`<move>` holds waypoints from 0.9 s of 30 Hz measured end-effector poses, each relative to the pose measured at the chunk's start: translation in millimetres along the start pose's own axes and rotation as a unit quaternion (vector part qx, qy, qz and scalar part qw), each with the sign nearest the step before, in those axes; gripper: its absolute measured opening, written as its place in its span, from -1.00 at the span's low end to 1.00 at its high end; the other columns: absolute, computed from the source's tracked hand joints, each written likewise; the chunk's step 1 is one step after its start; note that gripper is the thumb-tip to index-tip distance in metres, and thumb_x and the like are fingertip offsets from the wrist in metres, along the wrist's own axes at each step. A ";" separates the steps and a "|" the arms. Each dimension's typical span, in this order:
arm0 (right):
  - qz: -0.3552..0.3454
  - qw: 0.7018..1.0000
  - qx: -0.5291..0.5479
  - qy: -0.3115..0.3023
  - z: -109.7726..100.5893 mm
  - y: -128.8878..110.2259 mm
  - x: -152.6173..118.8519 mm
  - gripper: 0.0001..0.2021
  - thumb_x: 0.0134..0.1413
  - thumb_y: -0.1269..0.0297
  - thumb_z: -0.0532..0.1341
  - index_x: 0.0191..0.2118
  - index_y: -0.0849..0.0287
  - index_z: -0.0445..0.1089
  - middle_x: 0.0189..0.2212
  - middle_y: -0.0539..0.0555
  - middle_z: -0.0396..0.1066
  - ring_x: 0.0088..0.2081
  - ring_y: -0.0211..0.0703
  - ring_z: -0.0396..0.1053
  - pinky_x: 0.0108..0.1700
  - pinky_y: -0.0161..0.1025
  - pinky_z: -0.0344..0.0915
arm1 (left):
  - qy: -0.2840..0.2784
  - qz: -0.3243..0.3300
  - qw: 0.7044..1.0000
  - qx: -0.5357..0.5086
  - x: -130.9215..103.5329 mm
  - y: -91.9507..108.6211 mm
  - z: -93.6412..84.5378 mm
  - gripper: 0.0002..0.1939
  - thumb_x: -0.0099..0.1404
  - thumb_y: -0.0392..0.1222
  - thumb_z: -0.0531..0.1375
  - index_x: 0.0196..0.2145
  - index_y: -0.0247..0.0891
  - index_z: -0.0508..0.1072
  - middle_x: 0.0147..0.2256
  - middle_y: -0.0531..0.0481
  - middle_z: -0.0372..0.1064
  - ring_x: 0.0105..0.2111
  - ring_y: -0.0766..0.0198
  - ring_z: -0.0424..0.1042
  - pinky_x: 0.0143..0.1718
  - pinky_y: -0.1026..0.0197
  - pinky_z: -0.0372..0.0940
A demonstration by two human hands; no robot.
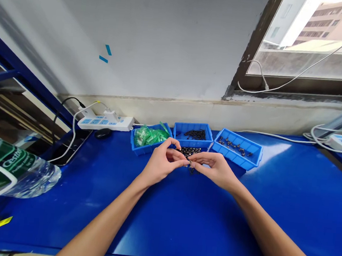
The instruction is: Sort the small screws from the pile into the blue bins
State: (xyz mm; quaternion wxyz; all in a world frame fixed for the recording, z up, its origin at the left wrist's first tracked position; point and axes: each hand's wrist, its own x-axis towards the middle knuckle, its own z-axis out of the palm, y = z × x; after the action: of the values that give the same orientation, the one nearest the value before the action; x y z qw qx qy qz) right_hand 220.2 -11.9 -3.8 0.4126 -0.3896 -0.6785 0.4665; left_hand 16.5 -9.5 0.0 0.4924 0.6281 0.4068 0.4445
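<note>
My left hand (pixel 165 160) and my right hand (pixel 212 168) meet fingertip to fingertip above the blue table (pixel 179 222). Both are closed in a pinch on something tiny between them, too small to name. Just behind and below the fingers lies a loose pile of small dark screw-like parts (pixel 191 150), partly hidden by my hands. Beyond the pile, a middle blue bin (pixel 178 136) holds black screws (pixel 197 134). The angled right blue bin (pixel 237 161) has several brownish small parts (pixel 232 144) spread over its bottom.
At left, another blue bin (pixel 139 150) contains green plastic bags (pixel 148 136). A power strip (pixel 123 124) with plugs and a black mouse-like object (pixel 103 133) sit near the wall. A large water bottle (pixel 37 175) lies at the left edge. White cables run along the back.
</note>
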 end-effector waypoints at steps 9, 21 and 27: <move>0.047 0.993 0.111 -0.008 -3.7 -4.0 0.0 -0.71 -0.08 0.10 0.51 -0.30 0.20 0.64 -0.44 0.12 0.62 -0.40 -0.08 0.60 -0.33 -0.19 0.55 | -0.014 -0.039 0.995 -0.086 1.5 -2.6 8.7 -0.38 0.03 0.17 0.48 -0.24 -0.16 0.20 -0.40 0.04 0.58 -0.39 0.15 0.64 -0.33 0.19 0.49; -0.017 0.915 -0.012 0.402 -23.2 -11.9 1.0 -0.73 -0.04 0.15 0.45 -0.23 0.20 0.61 -0.34 0.16 0.62 -0.39 -0.02 0.60 -0.25 -0.05 0.60 | -0.109 0.204 0.904 0.359 -8.5 -11.8 7.2 -0.89 0.35 -0.23 0.30 -0.16 -0.24 0.54 -0.19 -0.09 0.54 -0.17 0.15 0.54 -0.07 0.11 0.46; -0.026 0.935 -0.032 0.352 -16.2 -12.9 0.0 -0.70 0.02 0.14 0.40 -0.14 0.18 0.56 -0.25 0.16 0.61 -0.41 -0.11 0.57 -0.29 -0.12 0.58 | -0.135 0.204 0.879 0.409 -9.5 -15.8 7.9 -0.93 0.39 -0.31 0.24 -0.23 -0.24 0.55 -0.23 -0.06 0.51 -0.21 0.18 0.51 -0.12 0.17 0.44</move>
State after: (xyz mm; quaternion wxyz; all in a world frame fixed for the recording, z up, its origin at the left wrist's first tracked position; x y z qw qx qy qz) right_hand 233.4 -10.3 12.2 0.6242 -0.5242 -0.5143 0.2665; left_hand 20.3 -17.6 -17.9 0.1406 0.8965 0.3449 0.2399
